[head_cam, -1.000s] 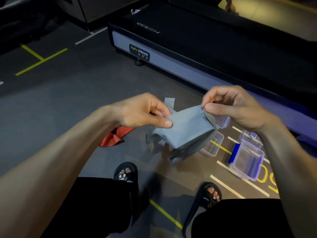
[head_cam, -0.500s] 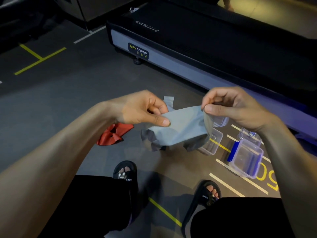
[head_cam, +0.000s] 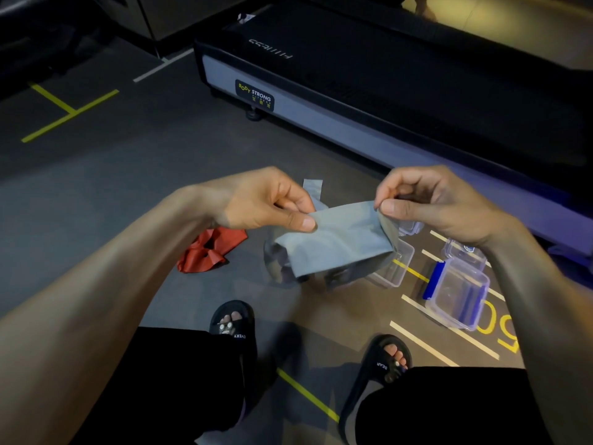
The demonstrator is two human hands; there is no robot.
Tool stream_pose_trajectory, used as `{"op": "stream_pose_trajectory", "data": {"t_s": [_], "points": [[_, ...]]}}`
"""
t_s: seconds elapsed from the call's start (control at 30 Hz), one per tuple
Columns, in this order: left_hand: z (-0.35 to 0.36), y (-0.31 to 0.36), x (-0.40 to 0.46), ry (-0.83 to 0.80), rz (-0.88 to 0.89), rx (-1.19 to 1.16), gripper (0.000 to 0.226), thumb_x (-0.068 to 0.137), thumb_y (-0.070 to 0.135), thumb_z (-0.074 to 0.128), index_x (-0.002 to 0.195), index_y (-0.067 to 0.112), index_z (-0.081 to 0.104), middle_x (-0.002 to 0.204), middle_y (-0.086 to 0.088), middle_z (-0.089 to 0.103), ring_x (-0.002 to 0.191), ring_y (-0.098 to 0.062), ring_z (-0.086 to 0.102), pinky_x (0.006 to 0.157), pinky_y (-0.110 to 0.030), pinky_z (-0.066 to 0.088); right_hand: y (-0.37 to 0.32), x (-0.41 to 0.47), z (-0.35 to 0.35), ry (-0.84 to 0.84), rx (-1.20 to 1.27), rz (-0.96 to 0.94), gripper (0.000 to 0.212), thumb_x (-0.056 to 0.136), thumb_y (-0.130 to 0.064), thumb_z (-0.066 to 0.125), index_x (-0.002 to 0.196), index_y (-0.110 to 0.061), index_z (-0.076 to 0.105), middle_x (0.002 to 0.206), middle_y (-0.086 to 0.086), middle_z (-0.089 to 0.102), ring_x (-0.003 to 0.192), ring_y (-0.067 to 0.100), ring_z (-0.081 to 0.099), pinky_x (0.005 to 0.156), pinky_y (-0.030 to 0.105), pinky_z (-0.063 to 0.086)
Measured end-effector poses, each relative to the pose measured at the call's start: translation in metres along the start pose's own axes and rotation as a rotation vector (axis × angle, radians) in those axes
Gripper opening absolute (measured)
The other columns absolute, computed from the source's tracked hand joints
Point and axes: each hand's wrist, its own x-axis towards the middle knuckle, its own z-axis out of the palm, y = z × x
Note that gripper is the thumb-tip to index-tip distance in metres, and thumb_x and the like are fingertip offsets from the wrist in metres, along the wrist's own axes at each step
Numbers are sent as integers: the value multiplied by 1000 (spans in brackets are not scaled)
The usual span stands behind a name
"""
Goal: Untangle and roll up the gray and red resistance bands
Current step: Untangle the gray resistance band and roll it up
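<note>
1. The gray resistance band (head_cam: pixel 337 239) is held up in the air between both hands, a flat stretch spread from one hand to the other and the rest hanging below in loose folds; one end (head_cam: pixel 313 187) sticks up behind the left hand's fingers.
2. The left hand (head_cam: pixel 266 200) is closed in a pinch, thumb pressed on the band's left edge against the curled fingers.
3. The right hand (head_cam: pixel 426 200) is likewise closed, thumb and forefinger nipping the band's upper right corner.
4. The red resistance band (head_cam: pixel 210 248) lies crumpled on the floor (head_cam: pixel 112 194), below the left wrist and apart from the gray one.
5. Clear plastic containers (head_cam: pixel 457 292) sit on the floor beneath the right hand, one with a blue clip.
6. A treadmill (head_cam: pixel 369 101) stands beyond both hands.
7. Two feet in black sandals (head_cam: pixel 236 332) rest below the hands.
</note>
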Motion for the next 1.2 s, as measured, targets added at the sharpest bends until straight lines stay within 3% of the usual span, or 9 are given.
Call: {"op": "stream_pose_trajectory", "data": {"t_s": [0.17, 0.4, 0.57, 0.73, 0.83, 0.9, 1.0, 1.1, 1.2], "points": [[1, -2, 3, -78, -14, 10, 15, 97, 17, 67, 102, 5, 74, 97, -11, 79, 86, -10, 71, 80, -15, 51, 1, -3, 0, -27, -3, 12, 10, 89, -15, 69, 98, -10, 71, 90, -4, 73, 85, 8, 67, 77, 17, 51], [2, -4, 5, -64, 4, 21, 15, 97, 19, 67, 97, 6, 74, 95, -11, 78, 83, -8, 68, 76, -15, 51, 1, -5, 2, -62, -9, 49, 10, 90, -13, 67, 99, -8, 70, 92, -3, 72, 86, 7, 67, 77, 17, 52], [6, -1, 10, -123, 28, -38, 16, 99, 14, 63, 99, 0, 71, 86, 0, 73, 82, -6, 64, 78, -17, 48, 10, -4, 11, -139, -3, 55, 11, 94, -15, 67, 100, -6, 69, 130, 4, 69, 119, 24, 66, 98, 32, 54], [15, 2, 19, -163, 41, 30, 19, 101, 23, 65, 95, 6, 70, 84, 0, 65, 82, -7, 55, 79, -22, 44, 5, 4, 36, -129, 128, -30, 10, 95, -11, 62, 101, -3, 65, 145, 4, 60, 135, 22, 57, 111, 39, 47], [16, 2, 22, -135, 59, 25, 22, 99, 20, 64, 100, -1, 69, 96, -12, 67, 92, -15, 55, 88, -29, 47, 6, 15, 64, -77, 120, -75, 7, 98, -12, 60, 102, -8, 63, 118, -7, 66, 114, 7, 61, 98, 30, 47], [15, 2, 23, -107, 50, 36, 19, 101, 8, 62, 100, -10, 64, 93, -10, 61, 90, -18, 52, 82, -28, 45, 7, 19, 73, -57, 102, -88, 5, 100, -14, 58, 103, -11, 62, 101, -7, 61, 97, 10, 57, 89, 28, 46], [14, 3, 19, -101, 46, 76, 30, 100, 21, 64, 98, -9, 64, 86, -9, 57, 81, -18, 48, 75, -33, 41, 7, 22, 68, -50, -5, -107, 7, 103, -14, 56, 105, -9, 61, 101, -4, 62, 95, 15, 58, 88, 33, 46], [13, 1, 18, -79, 49, 104, 24, 101, 20, 64, 95, -3, 66, 79, -8, 55, 74, -16, 45, 70, -32, 39, 4, 21, 62, -70, -49, -88, 9, 103, -8, 57, 106, 1, 60, 108, -5, 67, 98, 7, 62, 88, 25, 48], [16, 0, 17, -77, 72, 22, 21, 99, 21, 67, 99, 0, 68, 87, -12, 65, 81, -16, 52, 77, -35, 43, -7, 19, 55, -70, -44, -102, 8, 100, -10, 64, 102, -2, 65, 101, -6, 70, 90, 10, 65, 82, 22, 49]]}}
